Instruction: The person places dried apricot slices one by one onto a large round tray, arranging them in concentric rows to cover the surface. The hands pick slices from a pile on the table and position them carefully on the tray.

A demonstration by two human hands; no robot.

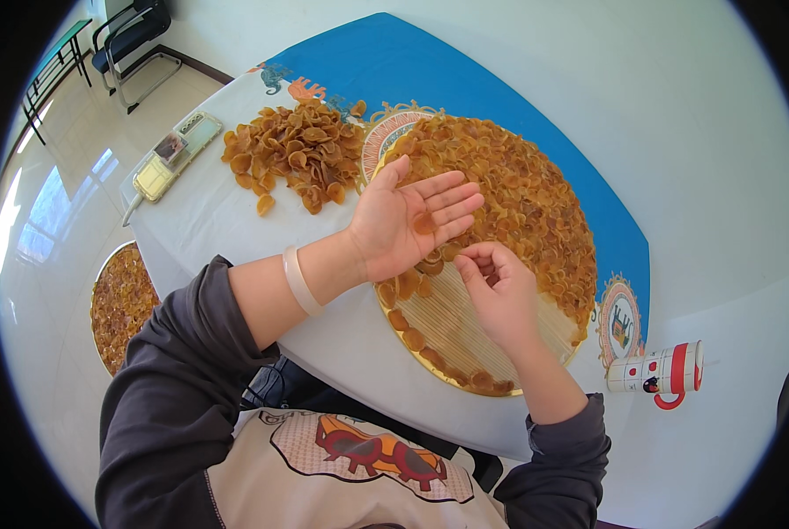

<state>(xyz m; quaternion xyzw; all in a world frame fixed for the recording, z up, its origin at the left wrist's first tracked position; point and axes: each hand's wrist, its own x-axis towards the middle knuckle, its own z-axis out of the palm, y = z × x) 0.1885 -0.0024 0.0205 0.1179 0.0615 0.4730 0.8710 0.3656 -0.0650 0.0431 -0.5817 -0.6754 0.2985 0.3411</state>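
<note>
My left hand [401, 221] is held palm up, fingers extended, with one thin amber slice [424, 223] resting on the palm. Below and right of it, the thumb and forefinger of my right hand [500, 284] pinch together at the edge of a brown slice [451, 251]. Both hands are over a round slatted tray [451, 330] with a gold rim. Overlapping amber-brown, cupped slices [520, 192] cover its far and right part. A single line of them follows the near left rim, and bare slats show between. My left hand hides part of the tray.
A loose heap of similar slices [302, 152] lies on the white and blue tablecloth [434, 59]. Left of it is a phone in a clear case [173, 155] with a cable. A lidded mug [655, 375] stands right. Another filled round tray [122, 307] sits lower left; a chair [133, 49] is beyond.
</note>
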